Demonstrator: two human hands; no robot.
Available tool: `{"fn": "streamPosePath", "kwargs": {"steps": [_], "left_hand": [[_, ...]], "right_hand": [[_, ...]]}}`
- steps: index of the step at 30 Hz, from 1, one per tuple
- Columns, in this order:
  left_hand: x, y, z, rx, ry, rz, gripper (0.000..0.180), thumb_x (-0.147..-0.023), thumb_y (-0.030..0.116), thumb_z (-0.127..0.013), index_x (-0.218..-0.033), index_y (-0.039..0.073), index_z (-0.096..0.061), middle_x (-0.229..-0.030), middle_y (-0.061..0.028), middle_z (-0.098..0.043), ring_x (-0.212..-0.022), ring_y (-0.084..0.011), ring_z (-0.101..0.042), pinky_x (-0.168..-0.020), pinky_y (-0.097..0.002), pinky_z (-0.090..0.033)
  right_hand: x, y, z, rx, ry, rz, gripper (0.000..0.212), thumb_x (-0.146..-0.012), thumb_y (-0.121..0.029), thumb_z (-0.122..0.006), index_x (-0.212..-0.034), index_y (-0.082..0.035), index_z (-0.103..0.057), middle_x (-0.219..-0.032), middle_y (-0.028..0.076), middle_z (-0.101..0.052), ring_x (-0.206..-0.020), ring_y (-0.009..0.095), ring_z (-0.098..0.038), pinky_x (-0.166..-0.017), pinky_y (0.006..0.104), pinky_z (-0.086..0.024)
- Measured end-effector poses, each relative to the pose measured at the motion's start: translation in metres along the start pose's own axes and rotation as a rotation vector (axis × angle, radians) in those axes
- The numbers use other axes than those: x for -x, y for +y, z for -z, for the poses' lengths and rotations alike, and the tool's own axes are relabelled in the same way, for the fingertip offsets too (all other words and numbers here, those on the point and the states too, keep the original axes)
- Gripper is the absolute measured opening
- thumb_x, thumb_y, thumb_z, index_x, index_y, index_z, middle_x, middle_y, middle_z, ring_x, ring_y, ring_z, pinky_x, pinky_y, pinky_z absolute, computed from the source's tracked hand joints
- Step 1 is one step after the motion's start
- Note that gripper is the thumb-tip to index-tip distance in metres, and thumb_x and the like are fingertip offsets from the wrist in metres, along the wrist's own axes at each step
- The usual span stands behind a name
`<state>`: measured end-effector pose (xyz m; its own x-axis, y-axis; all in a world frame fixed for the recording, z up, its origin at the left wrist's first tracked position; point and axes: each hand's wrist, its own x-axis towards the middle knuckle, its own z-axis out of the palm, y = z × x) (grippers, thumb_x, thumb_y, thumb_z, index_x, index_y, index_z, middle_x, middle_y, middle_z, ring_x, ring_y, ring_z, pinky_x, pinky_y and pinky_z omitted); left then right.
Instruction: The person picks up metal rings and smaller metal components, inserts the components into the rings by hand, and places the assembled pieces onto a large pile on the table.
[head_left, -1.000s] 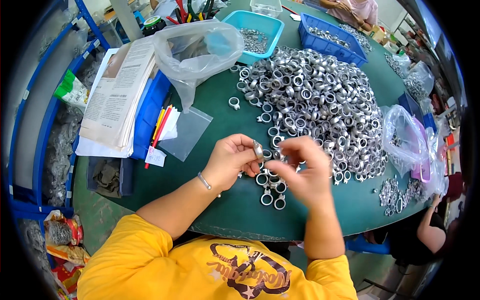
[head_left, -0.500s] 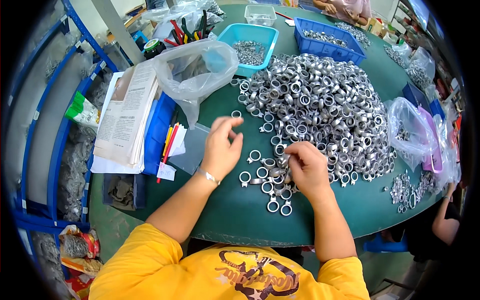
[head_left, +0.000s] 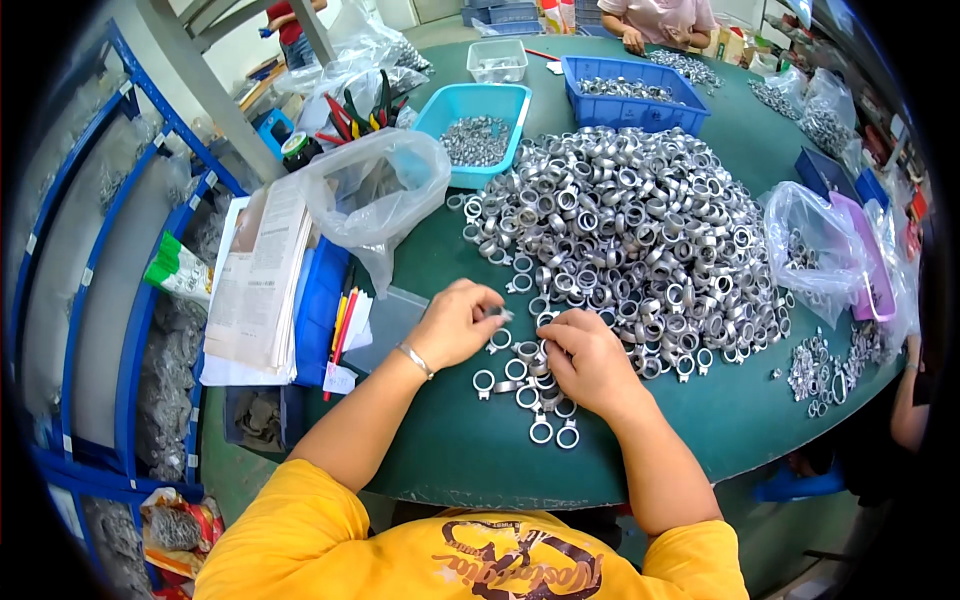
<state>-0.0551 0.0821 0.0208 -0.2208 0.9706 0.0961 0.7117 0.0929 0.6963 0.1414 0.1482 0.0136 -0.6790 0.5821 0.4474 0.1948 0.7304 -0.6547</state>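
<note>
A large heap of silvery metal rings [head_left: 640, 230], many with a small lug on the rim, covers the middle of the green table [head_left: 450, 455]. My left hand [head_left: 455, 325] is closed in a pinch at the heap's left side, on a small blurred metal ring [head_left: 500, 314]. Just right of it, my right hand [head_left: 590, 365] is closed, thumb and forefinger together at the heap's near left edge. What those fingers hold, if anything, is hidden. Several loose rings [head_left: 540, 431] lie flat between my hands and the table's near edge.
Behind the heap stand a turquoise tray [head_left: 425, 125] and a blue crate [head_left: 572, 95], both holding small metal parts. Left are an open plastic bag [head_left: 385, 180], newspapers [head_left: 262, 285] and pencils [head_left: 345, 325]. Another bag [head_left: 820, 270] lies right. A person [head_left: 660, 20] sits across the table.
My left hand has come down and right, toward the loose rings, and its fingers have closed. My right hand has shifted slightly left and down. The whole view has tilted a little.
</note>
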Motion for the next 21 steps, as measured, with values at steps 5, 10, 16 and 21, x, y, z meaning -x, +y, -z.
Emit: {"fn": "streamPosePath", "kwargs": {"steps": [5,10,16,21], "left_hand": [[-0.058,-0.039,0.006,0.002,0.452,-0.098,0.039,-0.075,0.022,-0.066,-0.106,0.001,-0.054,-0.101,-0.0165,-0.055,-0.098,-0.0305,-0.052,-0.086,-0.0352,-0.041],[-0.123,-0.103,-0.004,-0.218,0.632,0.182,0.052,-0.083,0.037,-0.051,-0.118,-0.001,-0.047,-0.12,-0.0252,-0.049,-0.113,-0.035,-0.046,-0.095,-0.0393,-0.034],[-0.129,-0.074,-0.006,-0.183,0.518,0.317,0.041,-0.088,0.039,-0.04,-0.111,0.008,-0.055,-0.109,-0.0187,-0.057,-0.103,-0.0349,-0.052,-0.089,-0.0408,-0.037],[-0.134,-0.068,-0.01,-0.227,0.534,0.117,0.037,-0.089,0.034,-0.039,-0.094,0.006,-0.063,-0.106,-0.0132,-0.058,-0.098,-0.033,-0.053,-0.086,-0.0412,-0.039]], "right_hand": [[-0.007,-0.006,-0.005,-0.017,0.12,0.08,0.013,-0.074,-0.005,-0.06,-0.086,0.0,-0.062,-0.084,0.011,-0.058,-0.079,0.029,-0.055,-0.071,0.0366,-0.045],[-0.04,0.01,0.0,0.066,0.286,0.201,0.019,-0.072,-0.006,-0.063,-0.091,-0.001,-0.059,-0.096,0.013,-0.056,-0.087,0.031,-0.055,-0.076,0.0383,-0.044],[-0.153,0.053,-0.002,0.505,0.215,0.25,0.028,-0.079,-0.022,-0.056,-0.099,-0.002,-0.053,-0.107,0.013,-0.053,-0.106,0.029,-0.048,-0.096,0.0479,-0.031],[-0.216,0.078,-0.016,0.733,-0.118,-0.072,0.05,-0.083,-0.044,-0.044,-0.112,-0.004,-0.054,-0.116,0.015,-0.055,-0.114,0.032,-0.044,-0.096,0.0522,-0.027]]}}
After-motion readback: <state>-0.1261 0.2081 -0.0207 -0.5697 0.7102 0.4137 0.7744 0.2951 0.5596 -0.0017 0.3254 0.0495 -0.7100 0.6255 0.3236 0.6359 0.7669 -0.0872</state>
